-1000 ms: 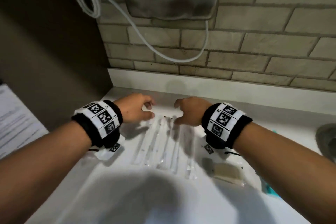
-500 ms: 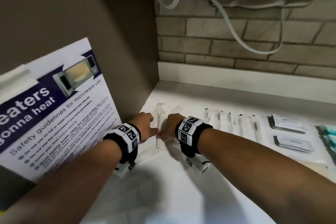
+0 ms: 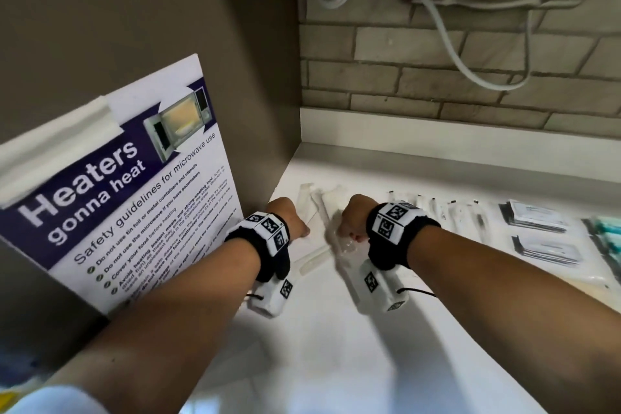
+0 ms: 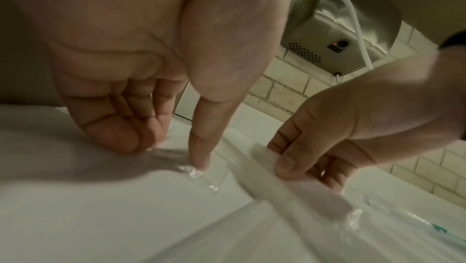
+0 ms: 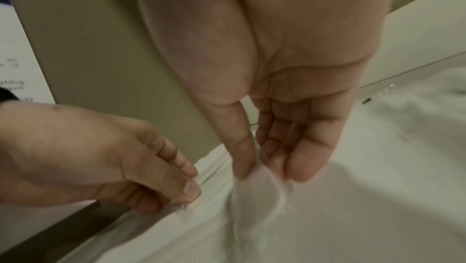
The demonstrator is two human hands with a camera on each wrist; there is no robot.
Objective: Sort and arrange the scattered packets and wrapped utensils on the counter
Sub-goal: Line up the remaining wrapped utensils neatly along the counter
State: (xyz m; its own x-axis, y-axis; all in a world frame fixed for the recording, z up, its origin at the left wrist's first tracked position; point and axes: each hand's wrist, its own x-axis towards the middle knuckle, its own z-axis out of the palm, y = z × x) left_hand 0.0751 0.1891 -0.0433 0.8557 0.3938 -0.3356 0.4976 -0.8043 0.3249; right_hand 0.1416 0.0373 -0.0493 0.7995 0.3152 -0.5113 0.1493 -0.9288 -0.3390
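Several clear-wrapped white utensils (image 3: 319, 203) lie in the counter's far left corner. My left hand (image 3: 304, 232) is at their left; its thumb (image 4: 199, 164) and curled fingers pinch the edge of a clear wrapper (image 4: 201, 175) against the counter. Just to the right, my right hand (image 3: 349, 239) pinches the end of a white wrapped utensil (image 5: 257, 185) between thumb (image 5: 240, 159) and fingers. Another wrapped utensil (image 3: 314, 259) lies between my wrists.
A row of wrapped utensils (image 3: 440, 212) lies right of my hands, then two stacks of packets (image 3: 534, 218) and teal items (image 3: 605, 232). A microwave safety poster (image 3: 117, 195) leans on the brown side panel at left. Brick wall, metal box and white cable (image 3: 447, 37) stand behind.
Both hands moved from the row of wrapped utensils to the left corner, and the head view swung left. The right hand now pinches a wrapped utensil and has drawn slightly nearer.
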